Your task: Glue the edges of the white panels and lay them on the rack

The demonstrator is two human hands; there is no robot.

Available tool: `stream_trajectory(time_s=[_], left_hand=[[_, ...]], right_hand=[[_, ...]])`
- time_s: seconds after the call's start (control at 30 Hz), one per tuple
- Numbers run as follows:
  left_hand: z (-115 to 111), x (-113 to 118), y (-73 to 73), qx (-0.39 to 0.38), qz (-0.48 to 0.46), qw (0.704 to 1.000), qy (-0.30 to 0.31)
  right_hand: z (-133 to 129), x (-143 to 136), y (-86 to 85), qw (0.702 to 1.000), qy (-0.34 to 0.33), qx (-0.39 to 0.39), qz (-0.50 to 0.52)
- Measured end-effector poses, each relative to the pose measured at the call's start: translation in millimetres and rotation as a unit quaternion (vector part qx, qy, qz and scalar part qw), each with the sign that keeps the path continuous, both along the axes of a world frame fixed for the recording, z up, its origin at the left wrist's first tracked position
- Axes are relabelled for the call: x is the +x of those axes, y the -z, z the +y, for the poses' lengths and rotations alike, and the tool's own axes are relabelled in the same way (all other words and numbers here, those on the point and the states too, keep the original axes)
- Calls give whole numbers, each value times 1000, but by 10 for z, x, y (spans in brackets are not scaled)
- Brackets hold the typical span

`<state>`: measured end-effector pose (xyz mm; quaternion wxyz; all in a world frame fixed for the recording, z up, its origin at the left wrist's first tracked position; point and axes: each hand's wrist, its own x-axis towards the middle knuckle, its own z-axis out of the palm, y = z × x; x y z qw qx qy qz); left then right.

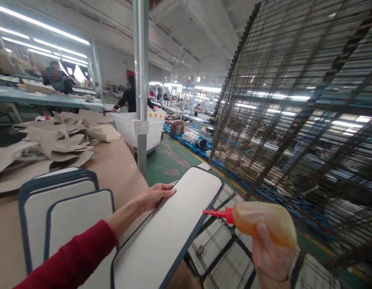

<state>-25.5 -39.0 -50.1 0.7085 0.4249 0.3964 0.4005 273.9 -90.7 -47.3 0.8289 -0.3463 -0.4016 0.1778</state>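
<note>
White panel (170, 228): it has a dark edge band, and it is tilted in front of me; I take it as landmark for all places.
Left hand (157, 196): at the panel's left edge, it is closed on this edge, with one digit lying over the white face; a red sleeve (71, 257) covers the forearm.
Right hand (268, 251): to the right of the panel, it is wrapped around a bottle (265, 220), the thumb pressed on the side.
Red nozzle (219, 214): it points from the bottle to the panel's right edge; I cannot tell if the tip touches.
Brown table (120, 156): left of the panel, it carries stacked panels (71, 188) with the same dark edges, and beyond these a heap of beige pieces (56, 138).
Wire frame (219, 255): below and right of the panel, pale sheets show between its bars.
Wire mesh (316, 90): tall and leaning, it is right of the panel and farther.
White bin (122, 126): beyond the panel, with a person in dark clothes (128, 100) behind it.
</note>
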Motion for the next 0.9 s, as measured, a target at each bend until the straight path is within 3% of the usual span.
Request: stream_trajectory(time_s=[0.53, 0.9], left_hand=[[0, 1, -36, -2, 24, 1000, 0], [69, 4, -37, -4, 30, 999, -16]], right_hand=[[-96, -68, -9, 993, -93, -50, 57], [-138, -52, 26, 992, -114, -54, 13]])
